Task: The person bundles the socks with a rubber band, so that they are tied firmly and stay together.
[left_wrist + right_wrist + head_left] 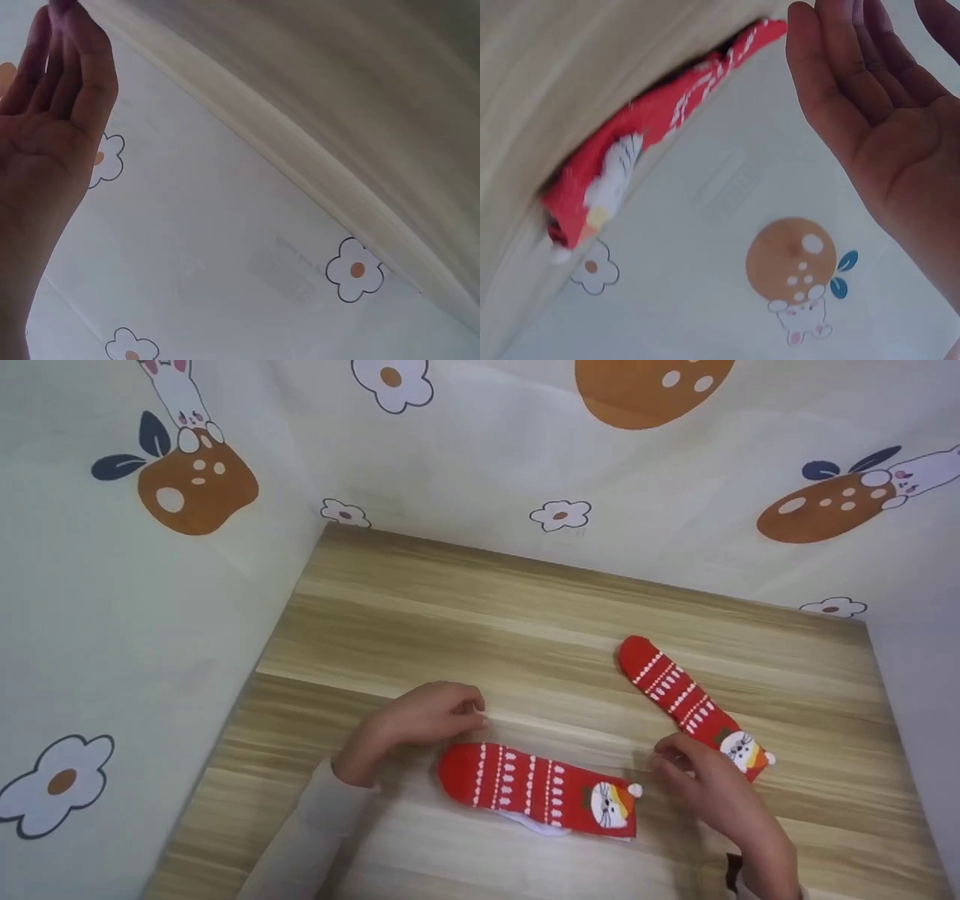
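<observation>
Diffusely lit; washed pale below the nearer red sock (536,789) in head view; dimmer, partly blurred in wrist views.

In the head view the near red sock (525,787) is covering part of a white thing (551,830) beneath it, and the right hand (709,784) is hiding an edge of the far red sock (671,682), whose pattern is blurring in the right wrist view. The top edge is cutting off fingertips of the left hand (60,112) in the left wrist view.
</observation>
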